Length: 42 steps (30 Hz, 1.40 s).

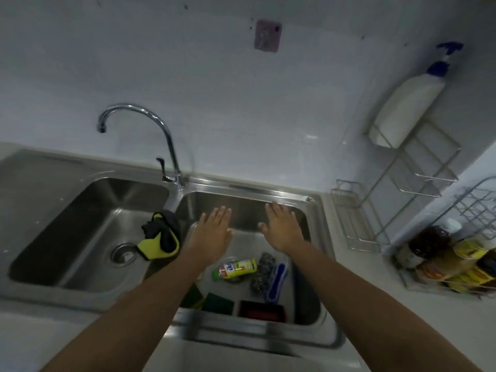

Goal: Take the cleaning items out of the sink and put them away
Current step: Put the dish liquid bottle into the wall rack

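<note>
The right basin of a steel double sink (314, 210) holds several cleaning items. A yellow-green bottle (236, 269) lies on its side, with a steel wool scrubber (261, 272) and a blue-white cloth (277, 281) to its right. A green sponge (218, 303) and a dark red sponge (261, 312) lie near the front wall. A black and yellow cloth (162, 234) hangs over the divider between the basins. My left hand (214, 232) and my right hand (283, 228) hover flat over the right basin, fingers apart, holding nothing.
A curved tap (158, 138) stands behind the divider. The left basin has a drain (123, 253). A wire rack (413, 167) on the right wall holds a white spray bottle (405, 111). A wire basket (456, 261) with jars and bottles sits on the right counter.
</note>
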Tool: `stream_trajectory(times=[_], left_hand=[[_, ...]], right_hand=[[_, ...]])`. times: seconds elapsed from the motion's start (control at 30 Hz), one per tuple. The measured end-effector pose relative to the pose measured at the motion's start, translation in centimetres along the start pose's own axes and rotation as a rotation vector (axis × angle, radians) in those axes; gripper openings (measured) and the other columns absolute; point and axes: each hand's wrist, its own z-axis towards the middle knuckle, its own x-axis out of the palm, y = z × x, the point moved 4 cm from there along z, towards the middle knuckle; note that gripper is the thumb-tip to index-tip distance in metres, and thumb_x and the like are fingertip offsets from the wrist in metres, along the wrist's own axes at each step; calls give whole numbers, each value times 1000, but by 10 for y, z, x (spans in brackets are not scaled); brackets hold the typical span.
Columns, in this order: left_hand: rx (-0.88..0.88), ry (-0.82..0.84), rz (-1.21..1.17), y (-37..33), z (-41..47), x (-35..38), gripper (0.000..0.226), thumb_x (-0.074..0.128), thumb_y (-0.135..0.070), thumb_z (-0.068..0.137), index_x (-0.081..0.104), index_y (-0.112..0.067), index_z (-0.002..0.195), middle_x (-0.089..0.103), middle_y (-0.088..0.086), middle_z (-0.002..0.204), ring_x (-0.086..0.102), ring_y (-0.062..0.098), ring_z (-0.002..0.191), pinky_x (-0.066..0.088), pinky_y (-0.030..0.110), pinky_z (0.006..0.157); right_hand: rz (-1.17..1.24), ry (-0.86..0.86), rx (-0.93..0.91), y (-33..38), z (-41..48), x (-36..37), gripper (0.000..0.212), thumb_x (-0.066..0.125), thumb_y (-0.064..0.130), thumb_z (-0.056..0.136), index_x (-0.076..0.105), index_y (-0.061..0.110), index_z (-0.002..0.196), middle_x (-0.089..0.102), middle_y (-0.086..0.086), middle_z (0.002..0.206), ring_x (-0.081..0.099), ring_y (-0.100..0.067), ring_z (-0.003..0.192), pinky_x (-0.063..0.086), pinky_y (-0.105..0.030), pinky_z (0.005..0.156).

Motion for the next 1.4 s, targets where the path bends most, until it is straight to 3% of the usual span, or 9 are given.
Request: stream_trajectory(times=[0.2, 0.43, 0.6, 0.77, 0.9, 1.0, 1.13, 1.27, 1.4], left_hand=[[12, 84, -15, 39, -84, 63, 77, 3, -50, 86, 25, -9, 148, 30, 10, 154, 27, 26, 143, 21, 45, 116], [92, 179, -130, 45, -148, 95, 76, 1, -57, 92, 29, -12, 147, 33, 6, 153, 27, 23, 143, 22, 49, 117], [150, 194, 11, 42, -172, 113, 55, 12, -44, 100, 42, -20, 139, 50, 0, 143, 42, 16, 135, 27, 45, 110], [144, 185, 1, 44, -174, 119, 51, 16, -45, 100, 36, -23, 142, 44, -2, 147, 32, 13, 140, 15, 36, 120], [152, 152, -54, 45, -171, 119, 56, 11, -47, 99, 32, -21, 145, 39, 0, 150, 27, 14, 142, 6, 31, 115], [159, 130, -50, 45, -170, 120, 56, 13, -47, 99, 35, -20, 143, 44, 1, 147, 33, 14, 140, 10, 32, 114], [158, 129, -51, 46, -169, 120, 57, 13, -48, 99, 38, -20, 142, 46, 0, 145, 36, 15, 139, 12, 32, 114], [157, 111, -37, 46, -170, 118, 56, 13, -47, 99, 41, -21, 140, 50, -1, 143, 40, 14, 136, 18, 33, 117], [151, 113, -24, 45, -170, 119, 57, 12, -47, 99, 42, -22, 140, 51, -1, 142, 42, 14, 135, 23, 42, 112]], right_hand=[[-16, 254, -79, 50, -15, 102, 69, 42, 43, 96, 12, 15, 152, 5, -10, 162, 11, -34, 147, 12, -48, 120], [-38, 370, -89, 73, -9, 181, 77, 53, 43, 90, 16, 15, 151, 9, -10, 162, 15, -37, 145, 11, -51, 118], [-33, 382, -73, 68, 6, 213, 75, 53, 40, 90, 16, 17, 151, 9, -10, 161, 15, -39, 145, 15, -54, 118], [-39, 370, -47, 55, 24, 231, 73, 51, 44, 92, 17, 18, 151, 12, -12, 160, 15, -41, 144, 9, -56, 118], [-108, 364, -82, 50, 35, 244, 67, 48, 44, 92, 20, 24, 150, 20, -14, 157, 19, -43, 140, 12, -56, 117], [-191, 314, -99, 53, 40, 250, 63, 54, 36, 91, 26, 29, 147, 33, -20, 147, 29, -42, 133, 22, -54, 111], [-216, 268, -105, 57, 43, 254, 50, 57, 20, 87, 42, 20, 135, 42, -20, 137, 38, -40, 124, 32, -52, 105], [-125, 241, -138, 61, 44, 250, 45, 61, 24, 85, 43, 14, 125, 52, -15, 134, 46, -39, 120, 36, -50, 102], [89, 180, -99, 60, 42, 223, 42, 59, 25, 85, 44, 10, 121, 52, -17, 123, 48, -40, 109, 44, -44, 84]])
